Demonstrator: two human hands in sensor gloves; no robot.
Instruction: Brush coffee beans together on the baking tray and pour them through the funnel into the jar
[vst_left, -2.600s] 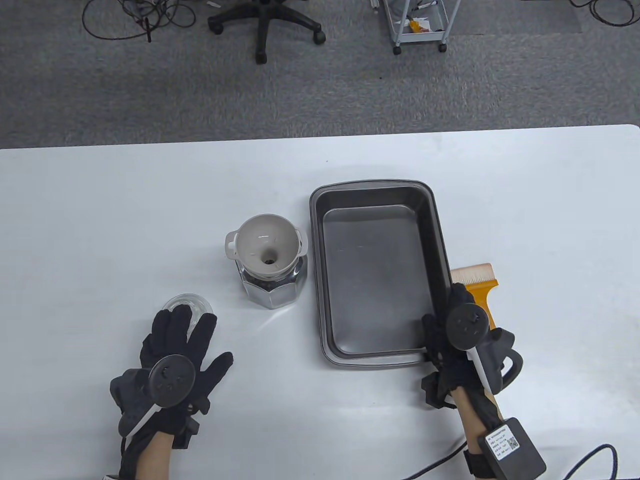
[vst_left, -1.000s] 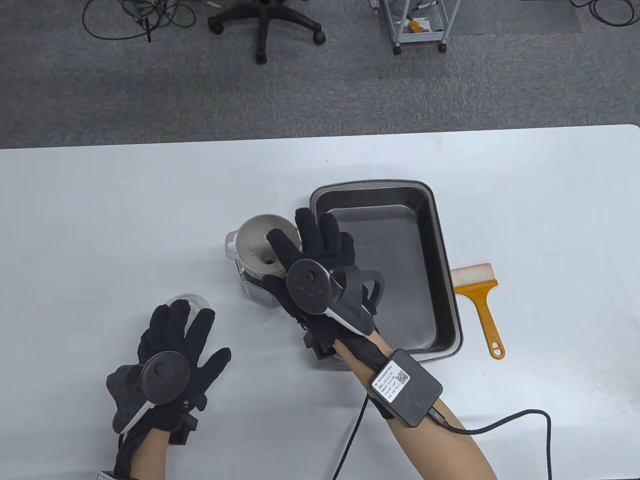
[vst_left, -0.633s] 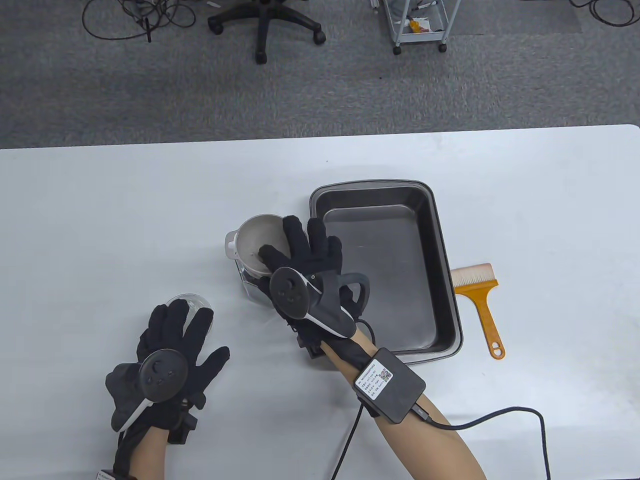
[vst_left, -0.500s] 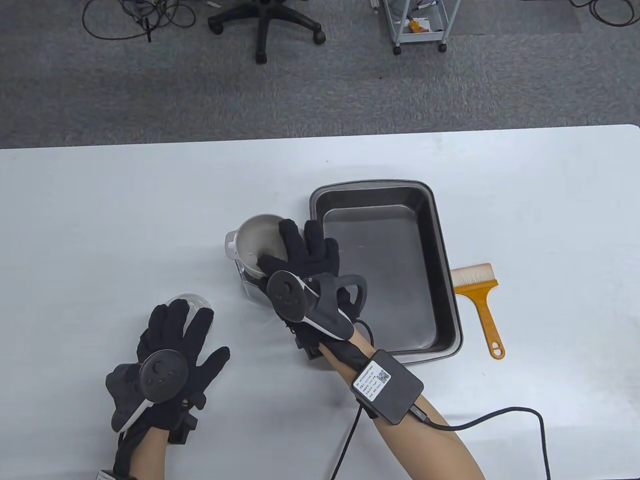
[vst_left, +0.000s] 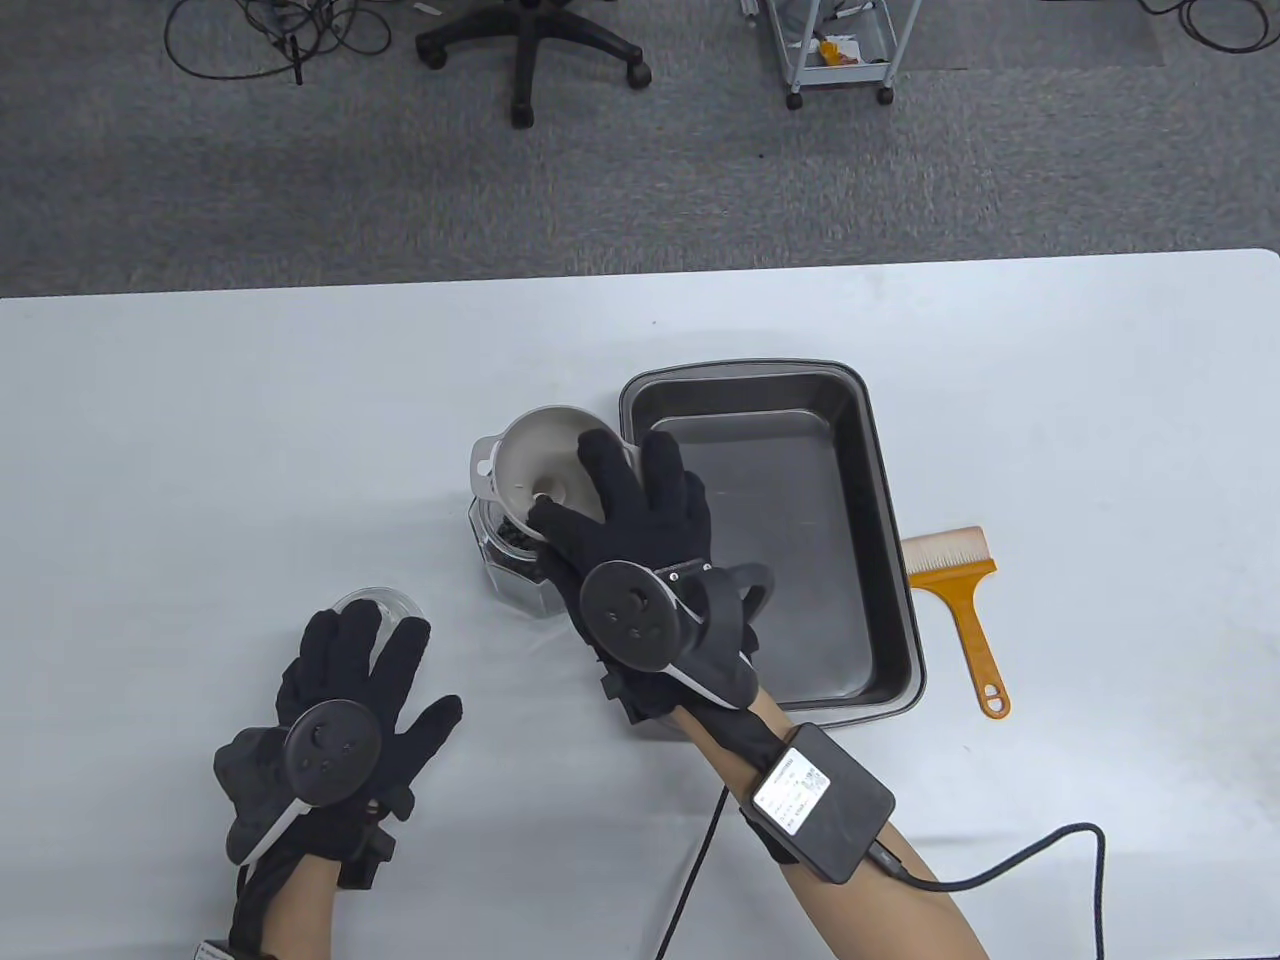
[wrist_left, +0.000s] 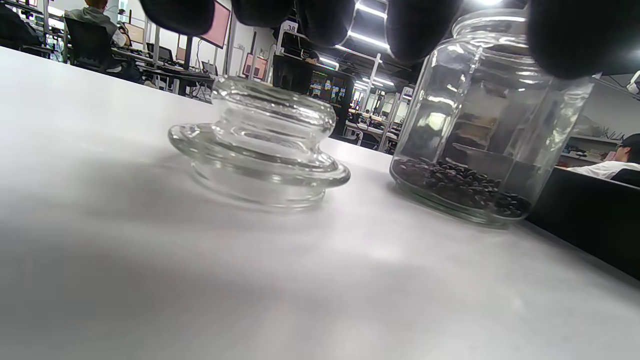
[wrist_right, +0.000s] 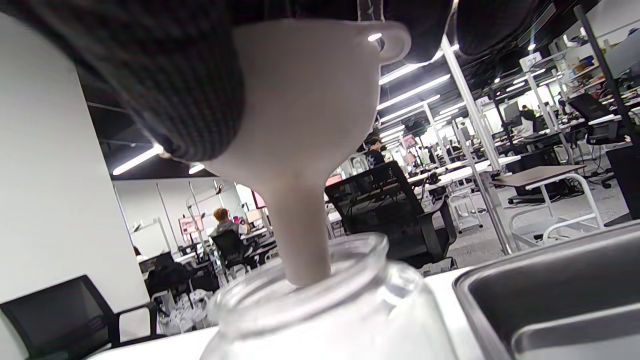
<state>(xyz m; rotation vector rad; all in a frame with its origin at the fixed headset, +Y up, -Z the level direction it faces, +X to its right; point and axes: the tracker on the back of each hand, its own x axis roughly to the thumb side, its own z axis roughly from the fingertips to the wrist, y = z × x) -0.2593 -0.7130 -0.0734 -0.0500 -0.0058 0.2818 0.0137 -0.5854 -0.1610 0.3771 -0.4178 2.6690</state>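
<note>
Glass jar (vst_left: 515, 560): upright on the white tabletop (vst_left: 200, 450), just left of the baking tray (vst_left: 890, 560); a layer of coffee beans (wrist_left: 457, 187) on its bottom.

Funnel (vst_left: 540, 470): pale grey, raised, spout tip just inside the jar mouth, cone tilted. Right hand (vst_left: 640, 560): grip closed on the funnel, thumb inside the cone, fingers over the rim on the side nearest the tray.

Baking tray: dark metal, flat on the tabletop, right of the jar; no beans visible on its floor.

Glass lid (wrist_left: 260, 145): on the tabletop left of and nearer than the jar. Left hand (vst_left: 340, 730): palm down, fingers straight and spread, tips over the lid; grip slack, holding nothing.

Brush (vst_left: 960, 600): orange handle, pale bristles, flat on the tabletop just right of the tray, beyond the jar.
</note>
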